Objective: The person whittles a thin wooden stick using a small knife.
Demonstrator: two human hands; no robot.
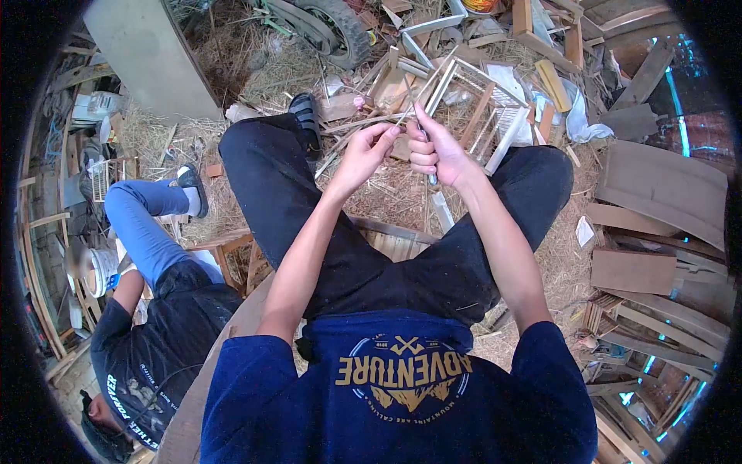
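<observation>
My left hand (365, 161) pinches a thin wooden strip (408, 110) between thumb and fingertips, above the gap between my knees. The strip slants up and away to the right, over the clutter on the floor. Close beside it, my right hand (448, 155) is wrapped round a slim knife (432, 179), thumb stretched along the strip. The knife's metallic end shows below my fist; most of its handle is hidden by my fingers. Its blade lies near the strip, but I cannot tell whether it touches.
Wooden frames (506, 139) and loose slats litter the straw-covered floor ahead. A wheel (340, 35) lies at the far side, near a leaning board (147, 54). At my left sits another person (174, 325). Stacked boards (661, 185) line the right.
</observation>
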